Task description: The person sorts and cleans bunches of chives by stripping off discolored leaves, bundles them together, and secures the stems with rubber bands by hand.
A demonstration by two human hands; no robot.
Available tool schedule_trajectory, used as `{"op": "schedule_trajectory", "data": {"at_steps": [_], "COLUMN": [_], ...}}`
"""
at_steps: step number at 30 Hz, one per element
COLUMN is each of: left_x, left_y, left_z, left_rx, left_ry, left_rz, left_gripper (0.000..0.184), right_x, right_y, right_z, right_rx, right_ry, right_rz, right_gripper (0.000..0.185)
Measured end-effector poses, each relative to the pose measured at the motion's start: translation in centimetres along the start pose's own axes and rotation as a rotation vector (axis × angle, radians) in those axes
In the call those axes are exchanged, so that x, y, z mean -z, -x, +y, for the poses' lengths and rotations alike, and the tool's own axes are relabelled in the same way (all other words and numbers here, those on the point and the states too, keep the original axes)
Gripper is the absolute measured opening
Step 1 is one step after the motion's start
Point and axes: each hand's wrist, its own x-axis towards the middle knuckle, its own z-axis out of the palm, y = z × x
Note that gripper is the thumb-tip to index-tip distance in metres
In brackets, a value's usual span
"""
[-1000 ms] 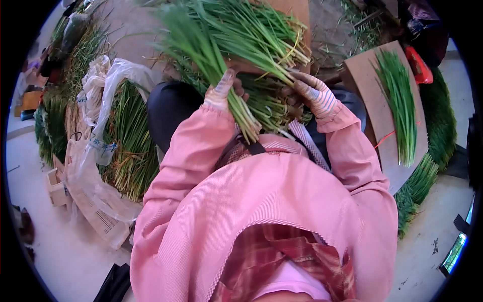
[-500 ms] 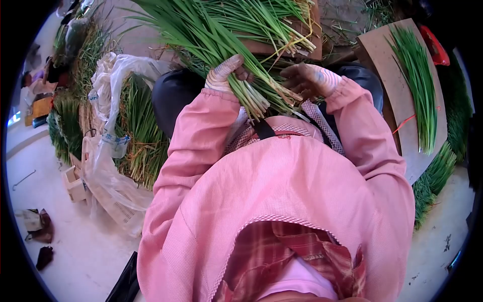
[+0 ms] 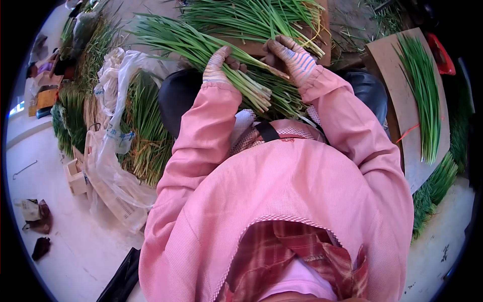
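My left hand (image 3: 221, 65), in a striped glove, is closed round a bunch of long green stalks (image 3: 246, 88). Their pale ends point down to the right and their leaves reach to the upper left. My right hand (image 3: 290, 58), gloved too, is beside the bunch with its fingers pressed together; what it pinches, if anything, is too small to make out. Just beyond it lies a pile of green stalks (image 3: 241, 20) on a brown board (image 3: 323, 50). More stalks (image 3: 287, 98) lie below my hands, over my lap.
At the right, a cardboard sheet (image 3: 390, 63) bears a bundle of greens (image 3: 422, 95), with a red tie beside it. More greens (image 3: 435, 189) stand behind it. At the left are a plastic-lined crate (image 3: 108, 186) of greens and a small wooden box (image 3: 76, 177).
My right hand has gone from open fingers to closed ones and moved left and up, nearer the pile. The bunch in my left hand has tilted flatter.
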Motion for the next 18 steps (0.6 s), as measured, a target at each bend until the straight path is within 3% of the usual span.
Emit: {"op": "schedule_trajectory", "data": {"at_steps": [2, 6, 8, 10, 11, 12, 14, 16, 18], "left_x": [0.2, 0.7, 1.4, 1.5, 1.8, 2.2, 1.1, -0.2, -1.3], "left_y": [-0.5, -1.9, -2.5, -2.1, -2.4, -2.6, -1.3, -0.5, 0.5], "left_z": [1.1, 4.3, 5.9, 7.5, 7.6, 7.6, 6.2, 4.3, 2.3], "left_rx": [-0.02, -0.161, -0.24, -0.287, -0.289, -0.289, -0.223, -0.169, -0.121], "left_ry": [0.005, 0.029, 0.051, -0.021, -0.067, -0.115, -0.117, -0.125, -0.154], "left_rz": [-0.024, 0.115, 0.089, 0.138, 0.104, 0.072, -0.002, -0.082, -0.151], "left_gripper": [0.02, 0.022, 0.02, 0.016, 0.016, 0.015, 0.015, 0.016, 0.015], "right_x": [-0.4, 2.0, 5.8, 8.1, 6.7, 2.9, 0.6, -3.7, -4.1], "right_y": [0.2, 1.4, 1.6, 3.2, 4.4, 6.0, 5.8, 5.3, 4.1], "right_z": [0.1, -1.7, -3.1, -3.5, -5.1, -6.9, -7.4, -8.0, -6.2], "right_rx": [0.07, -0.037, -0.266, -0.314, -0.354, -0.334, -0.11, 0.065, 0.351], "right_ry": [0.041, 0.362, 0.879, 1.353, 1.624, 1.902, 1.995, 1.81, 1.762], "right_rz": [0.164, 0.005, -0.205, -0.217, -0.351, -0.268, -0.125, -0.003, -0.028], "right_gripper": [0.02, 0.014, 0.024, 0.029, 0.037, 0.044, 0.051, 0.052, 0.044]}}
